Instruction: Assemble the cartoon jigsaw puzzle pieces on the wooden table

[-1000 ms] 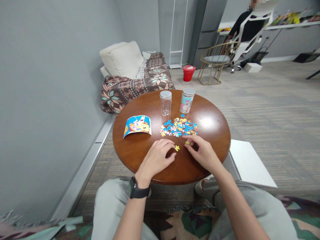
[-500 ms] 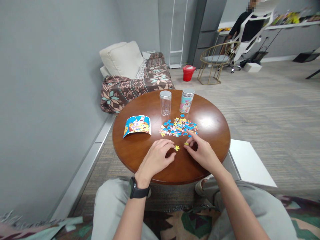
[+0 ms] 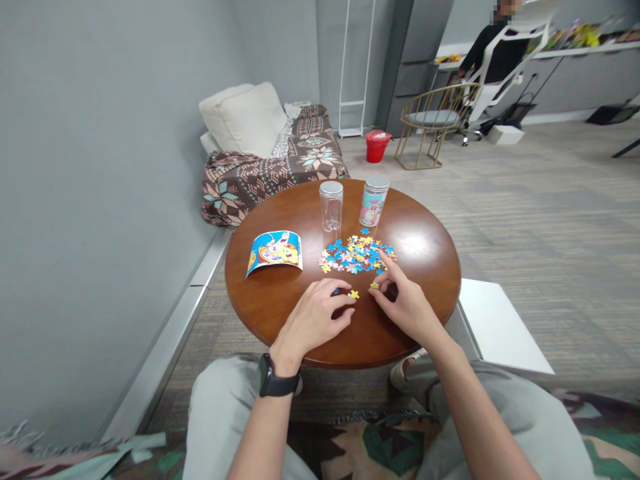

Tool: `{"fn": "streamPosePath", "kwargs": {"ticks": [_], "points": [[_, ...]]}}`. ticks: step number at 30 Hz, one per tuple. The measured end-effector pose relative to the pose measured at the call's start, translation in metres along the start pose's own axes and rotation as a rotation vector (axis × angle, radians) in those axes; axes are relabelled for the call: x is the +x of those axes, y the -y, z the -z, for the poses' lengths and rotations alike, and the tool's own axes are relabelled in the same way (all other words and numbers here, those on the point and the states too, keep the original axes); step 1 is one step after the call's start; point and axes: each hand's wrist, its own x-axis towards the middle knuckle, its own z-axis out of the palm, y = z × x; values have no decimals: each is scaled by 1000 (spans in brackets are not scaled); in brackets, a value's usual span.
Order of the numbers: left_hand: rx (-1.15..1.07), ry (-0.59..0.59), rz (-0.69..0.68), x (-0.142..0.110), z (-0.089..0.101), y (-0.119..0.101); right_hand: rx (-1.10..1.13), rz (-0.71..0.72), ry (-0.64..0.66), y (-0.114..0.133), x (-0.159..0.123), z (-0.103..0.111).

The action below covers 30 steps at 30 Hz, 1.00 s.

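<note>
My left hand (image 3: 316, 313) rests over the near part of the round table, fingers apart and curved. A yellow jigsaw piece (image 3: 355, 295) lies at its fingertips. A bit of a blue piece (image 3: 336, 291) shows between its fingers, mostly hidden. To the right, my right hand (image 3: 404, 300) pinches another yellow jigsaw piece (image 3: 374, 285) between thumb and fingers, its index finger raised towards the pile. Just beyond both hands spreads a pile of blue, yellow and pink jigsaw pieces (image 3: 355, 255). A curled picture sheet (image 3: 275, 252) with a cartoon print stands left of it.
Behind the pile stand a clear jar (image 3: 331, 208) with a silver lid and a jar with a cartoon label (image 3: 373, 203). The brown wooden table (image 3: 420, 267) has a white box (image 3: 503, 323) at its right. Further off are a red bin (image 3: 377, 147) and a seated person.
My right index finger has lifted and stretched towards the pile. My left fingers have spread, with a bit of blue showing between them. The jars and sheet stay put.
</note>
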Motion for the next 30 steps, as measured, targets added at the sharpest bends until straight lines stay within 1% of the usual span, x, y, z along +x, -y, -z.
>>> {"fn": "streamPosePath", "kwargs": {"ticks": [5, 7, 12, 14, 17, 19, 25, 30], "points": [[27, -10, 53, 2, 0, 1, 26, 14, 19, 1, -1, 0], [42, -33, 88, 2, -1, 1, 32, 3, 19, 0, -1, -2], [86, -134, 218, 2, -1, 2, 50, -40, -42, -8, 0, -5], [107, -146, 273, 2, -1, 3, 35, -65, -65, -11, 0, -5], [128, -162, 336, 2, -1, 3, 16, -73, -63, -13, 0, -6], [124, -173, 349, 2, -2, 5, 15, -56, -51, -12, 0, -5], [84, -161, 309, 1, -3, 7, -6, -7, 10, -7, 0, -2], [58, -144, 314, 1, -1, 6, -26, 4, 12, -6, 1, -1]]}}
